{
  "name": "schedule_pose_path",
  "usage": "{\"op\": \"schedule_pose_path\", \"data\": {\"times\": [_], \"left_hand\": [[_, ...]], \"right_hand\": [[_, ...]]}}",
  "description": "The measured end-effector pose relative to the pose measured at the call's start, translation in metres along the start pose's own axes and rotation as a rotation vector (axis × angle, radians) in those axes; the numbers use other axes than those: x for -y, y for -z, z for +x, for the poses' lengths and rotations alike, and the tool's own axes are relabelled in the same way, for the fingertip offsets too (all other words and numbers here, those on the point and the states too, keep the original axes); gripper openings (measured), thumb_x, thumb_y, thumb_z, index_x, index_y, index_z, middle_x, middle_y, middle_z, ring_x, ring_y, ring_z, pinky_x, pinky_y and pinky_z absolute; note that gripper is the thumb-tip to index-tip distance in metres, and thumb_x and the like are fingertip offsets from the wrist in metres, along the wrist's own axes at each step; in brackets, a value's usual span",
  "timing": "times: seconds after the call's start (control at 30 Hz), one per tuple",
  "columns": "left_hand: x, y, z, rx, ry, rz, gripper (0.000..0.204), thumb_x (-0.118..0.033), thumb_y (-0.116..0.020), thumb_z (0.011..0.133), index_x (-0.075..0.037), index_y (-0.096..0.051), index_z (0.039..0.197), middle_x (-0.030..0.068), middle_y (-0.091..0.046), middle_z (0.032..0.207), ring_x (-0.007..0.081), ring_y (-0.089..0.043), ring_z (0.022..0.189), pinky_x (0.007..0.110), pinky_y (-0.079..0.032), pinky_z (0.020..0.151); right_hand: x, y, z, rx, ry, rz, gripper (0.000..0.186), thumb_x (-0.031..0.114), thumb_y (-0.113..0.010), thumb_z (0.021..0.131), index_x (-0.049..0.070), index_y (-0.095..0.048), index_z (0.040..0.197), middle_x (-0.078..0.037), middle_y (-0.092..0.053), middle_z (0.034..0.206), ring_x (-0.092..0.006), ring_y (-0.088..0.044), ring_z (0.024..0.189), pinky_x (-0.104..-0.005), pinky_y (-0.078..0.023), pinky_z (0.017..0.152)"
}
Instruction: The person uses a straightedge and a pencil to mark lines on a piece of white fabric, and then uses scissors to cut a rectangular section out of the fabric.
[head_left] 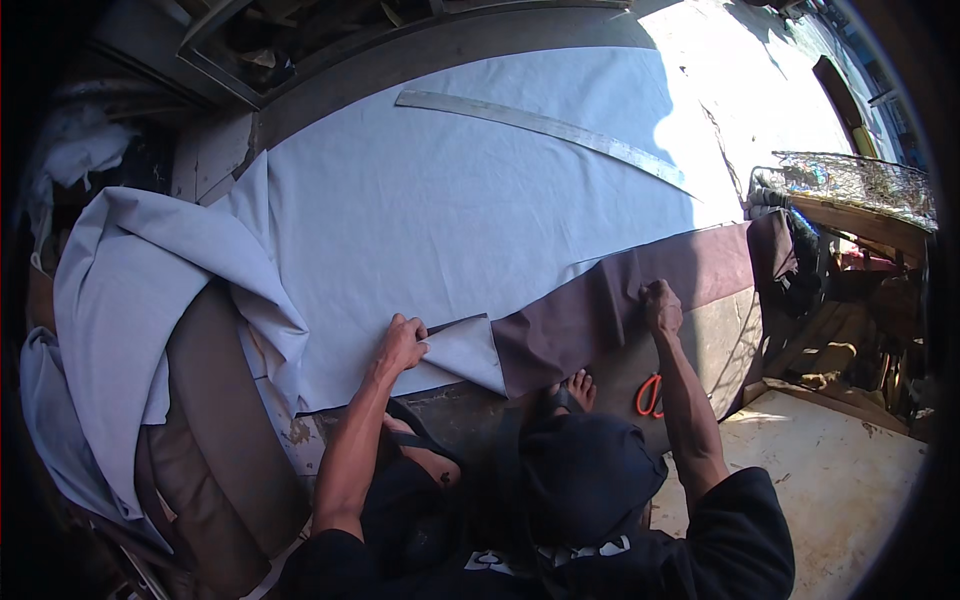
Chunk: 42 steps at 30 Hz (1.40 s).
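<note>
A large leather-like sheet (400,220) lies spread on the floor, its pale grey-blue backing facing up. Along the near right side its edge is folded over, and a brown face (570,325) shows there. My left hand (403,343) pinches the near edge beside a turned-up pale corner. Farther right, my right hand (660,306) is closed on the brown folded part. A long flat metal straightedge (545,127) rests across the far part of the sheet, away from both hands. Scissors with orange handles (650,396) lie on the floor below my right hand, their blades not visible.
More of the material hangs in thick folds (130,260) at the left, with its dark brown side (225,420) partly showing. A wire basket (860,185) and wooden pieces stand at the right. A pale worn board (820,480) lies at the near right. Bright sunlight covers the far right floor.
</note>
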<state>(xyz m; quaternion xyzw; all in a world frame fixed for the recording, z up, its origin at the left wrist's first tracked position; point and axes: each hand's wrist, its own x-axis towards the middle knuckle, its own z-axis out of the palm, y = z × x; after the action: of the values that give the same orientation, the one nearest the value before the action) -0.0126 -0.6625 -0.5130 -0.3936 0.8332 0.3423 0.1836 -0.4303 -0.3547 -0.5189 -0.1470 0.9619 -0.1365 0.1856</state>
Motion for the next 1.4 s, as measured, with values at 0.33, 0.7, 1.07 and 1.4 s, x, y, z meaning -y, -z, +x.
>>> {"op": "schedule_pose_path", "data": {"times": [0.33,0.7,1.07,1.4], "left_hand": [[0.004,0.028,-0.019,-0.224,-0.11,-0.44,0.017,-0.007,-0.078,0.078,-0.008,-0.076,0.095,0.0034,-0.056,0.085,0.0155,-0.055,0.079,0.029,-0.046,0.074],[0.115,0.071,-0.078,-0.11,0.211,-0.644,0.017,-0.006,-0.068,0.087,-0.003,-0.078,0.1,0.0055,-0.073,0.088,0.0124,-0.065,0.079,0.03,-0.052,0.078],[0.127,0.015,-0.052,-0.327,0.475,-1.028,0.032,-0.014,-0.074,0.089,-0.009,-0.06,0.117,0.0024,-0.067,0.102,0.0119,-0.062,0.083,0.029,-0.047,0.074],[0.141,0.001,-0.041,-0.471,0.454,-1.066,0.021,-0.007,-0.075,0.086,-0.003,-0.064,0.104,0.0003,-0.065,0.085,0.0079,-0.056,0.073,0.022,-0.042,0.064]], "right_hand": [[-0.008,0.005,0.005,-0.009,-0.037,0.006,0.033,0.04,-0.069,0.09,0.012,-0.068,0.107,-0.019,-0.072,0.107,-0.0398,-0.066,0.107,-0.047,-0.05,0.089],[-0.003,0.003,0.002,0.046,-0.072,0.006,0.031,0.037,-0.067,0.092,0.011,-0.068,0.109,-0.017,-0.071,0.111,-0.0394,-0.065,0.11,-0.0486,-0.049,0.091],[-0.013,-0.006,0.007,0.013,0.022,0.056,0.032,0.037,-0.068,0.092,0.009,-0.067,0.107,-0.019,-0.072,0.104,-0.0387,-0.067,0.103,-0.0458,-0.051,0.087],[-0.013,-0.011,0.009,0.041,0.053,0.023,0.033,0.039,-0.068,0.092,0.009,-0.066,0.107,-0.018,-0.071,0.103,-0.0396,-0.067,0.102,-0.0462,-0.05,0.086]]}}
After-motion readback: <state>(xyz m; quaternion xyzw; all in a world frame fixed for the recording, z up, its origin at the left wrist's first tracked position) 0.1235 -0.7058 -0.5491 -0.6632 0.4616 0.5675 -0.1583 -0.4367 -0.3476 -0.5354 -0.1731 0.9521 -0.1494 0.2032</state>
